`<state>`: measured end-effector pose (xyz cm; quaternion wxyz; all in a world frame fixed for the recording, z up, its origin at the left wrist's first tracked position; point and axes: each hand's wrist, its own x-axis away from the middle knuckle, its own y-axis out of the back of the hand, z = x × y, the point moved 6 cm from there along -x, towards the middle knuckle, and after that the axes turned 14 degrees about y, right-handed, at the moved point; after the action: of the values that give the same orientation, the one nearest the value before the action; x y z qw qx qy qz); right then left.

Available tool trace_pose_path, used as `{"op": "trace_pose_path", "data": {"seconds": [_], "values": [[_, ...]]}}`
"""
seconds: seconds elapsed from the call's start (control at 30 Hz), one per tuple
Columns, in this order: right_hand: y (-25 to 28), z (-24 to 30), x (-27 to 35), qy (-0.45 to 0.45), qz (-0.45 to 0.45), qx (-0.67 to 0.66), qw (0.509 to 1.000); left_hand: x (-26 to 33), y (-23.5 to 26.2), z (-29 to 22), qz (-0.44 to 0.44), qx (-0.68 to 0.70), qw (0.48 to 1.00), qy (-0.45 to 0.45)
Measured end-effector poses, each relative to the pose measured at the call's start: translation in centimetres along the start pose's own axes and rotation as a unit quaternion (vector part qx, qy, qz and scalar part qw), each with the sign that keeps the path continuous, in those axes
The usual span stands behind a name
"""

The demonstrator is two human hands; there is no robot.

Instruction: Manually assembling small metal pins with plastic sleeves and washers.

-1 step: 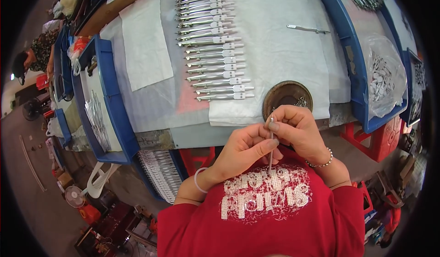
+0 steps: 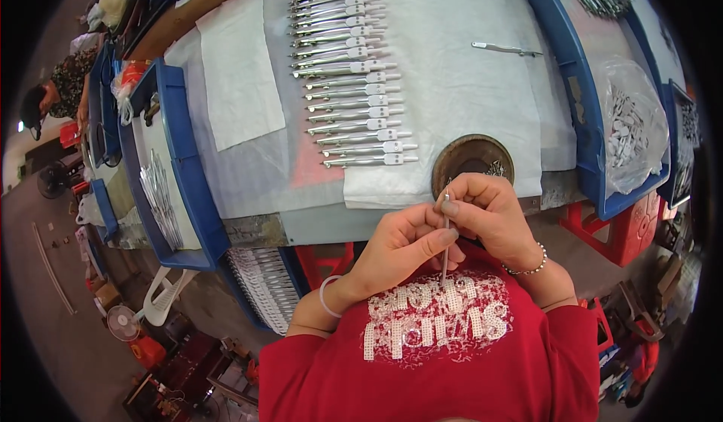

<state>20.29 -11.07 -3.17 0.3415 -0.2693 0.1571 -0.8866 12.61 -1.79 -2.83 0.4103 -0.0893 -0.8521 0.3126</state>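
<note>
My left hand pinches a slim metal rod that stands nearly lengthwise in front of my red shirt. The fingertips of my right hand close around its upper end, where a small thin tip sticks out. What lies between the fingers there is too small to make out. Just beyond my right hand is a round brown dish with small metal bits at its right side. Several silver pieces with white heads, which look like drawing compasses, lie in a column across the table.
One slender metal piece lies alone at the far right on the white sheet. A blue tray on the right holds a plastic bag of small metal parts. Another blue tray with metal rods stands left. Red stools show below the table.
</note>
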Motion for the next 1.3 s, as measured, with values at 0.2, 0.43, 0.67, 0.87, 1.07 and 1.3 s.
{"op": "trace_pose_path", "data": {"seconds": [0.2, 0.43, 0.67, 0.87, 1.07, 1.3], "values": [[0.2, 0.1, -0.3, 0.007, 0.0, -0.008, 1.0, -0.3, 0.0, -0.2, -0.004, -0.009, 1.0, -0.007], [0.2, 0.4, 0.5, 0.037, 0.011, -0.006, 0.999, 0.3, -0.2, -0.7, -0.071, -0.07, 0.994, -0.039], [0.2, 0.2, 2.1, 0.058, -0.001, 0.02, 0.998, 2.0, -1.5, -1.9, -0.231, -0.349, 0.882, -0.216], [0.0, -0.1, 3.1, 0.05, -0.007, 0.002, 0.999, 2.5, -2.2, -1.5, -0.229, -0.36, 0.871, -0.243], [-0.1, -0.2, 3.2, 0.046, -0.007, -0.016, 0.999, 1.1, -1.3, 1.5, -0.028, -0.031, 0.999, -0.018], [-0.6, -0.7, 2.8, 0.026, -0.005, -0.027, 0.999, 1.0, -0.7, 2.0, 0.007, 0.003, 1.0, -0.01]]}}
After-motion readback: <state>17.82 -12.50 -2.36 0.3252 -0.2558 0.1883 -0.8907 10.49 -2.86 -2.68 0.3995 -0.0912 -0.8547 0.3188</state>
